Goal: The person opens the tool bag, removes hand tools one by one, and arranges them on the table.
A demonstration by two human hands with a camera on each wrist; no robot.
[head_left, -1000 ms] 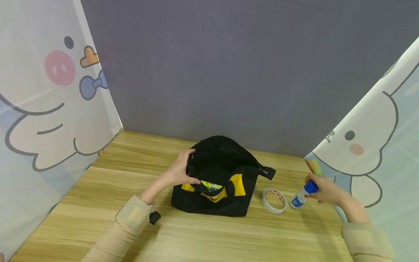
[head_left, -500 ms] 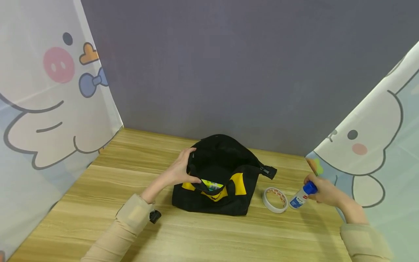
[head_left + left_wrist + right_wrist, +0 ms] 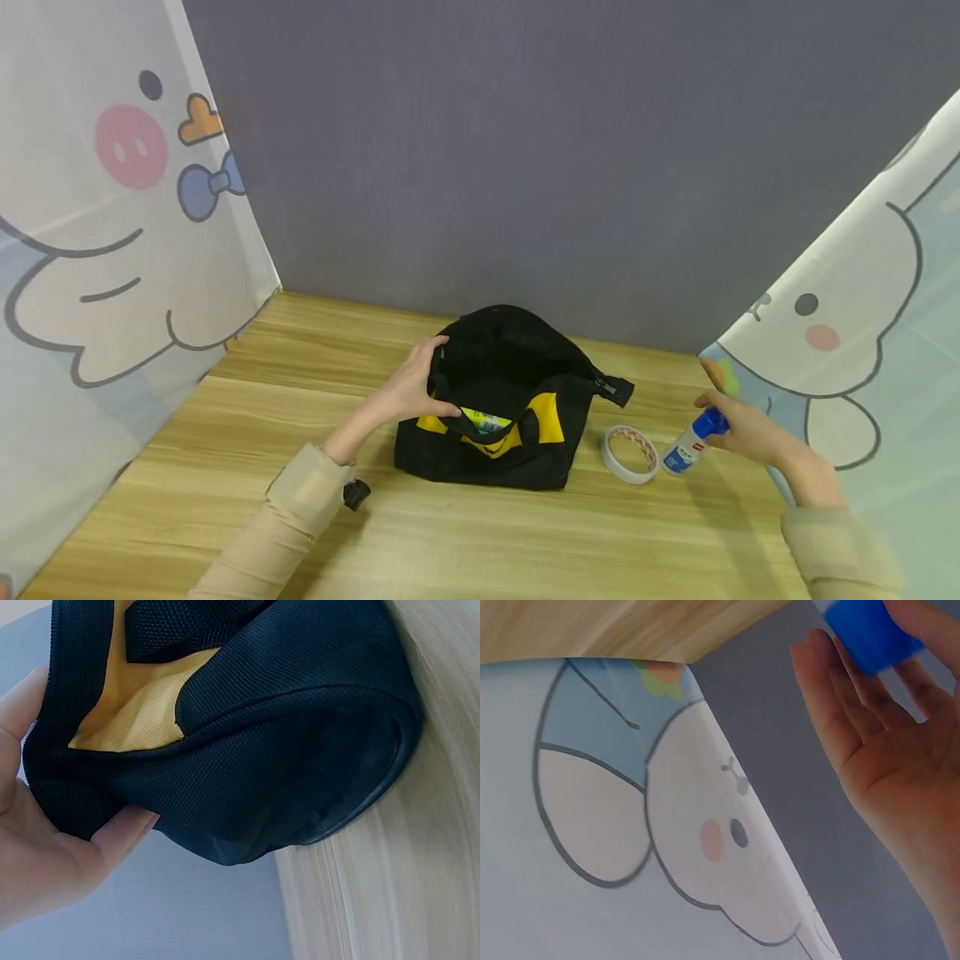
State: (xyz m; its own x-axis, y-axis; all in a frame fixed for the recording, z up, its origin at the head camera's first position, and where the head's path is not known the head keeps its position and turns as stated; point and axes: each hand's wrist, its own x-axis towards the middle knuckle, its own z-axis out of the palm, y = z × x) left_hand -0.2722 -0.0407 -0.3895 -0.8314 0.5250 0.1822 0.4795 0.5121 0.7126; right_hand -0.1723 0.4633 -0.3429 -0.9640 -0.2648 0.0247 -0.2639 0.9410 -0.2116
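Observation:
A black bag (image 3: 480, 471) with yellow patches stands on the table with its zipped mouth spread wide. My left hand (image 3: 415, 387) grips the left side of the mouth, thumb at the front edge and fingers toward the back edge. In the left wrist view, bag fabric (image 3: 247, 765) lies between thumb and fingers. Inside the bag shows a yellow-green packet (image 3: 485, 420), mostly hidden. On the right, my right hand (image 3: 753, 429) holds a white and blue glue stick (image 3: 685, 452) by its blue cap (image 3: 870, 634). The stick leans, its lower end close to the tabletop.
A roll of white tape (image 3: 628, 455) lies between the bag and the glue stick. Beside my left sleeve sits a small black piece (image 3: 356, 494), partly hidden. A grey panel (image 3: 480, 167) rises behind the wooden table (image 3: 465, 542), with printed cloths at both sides.

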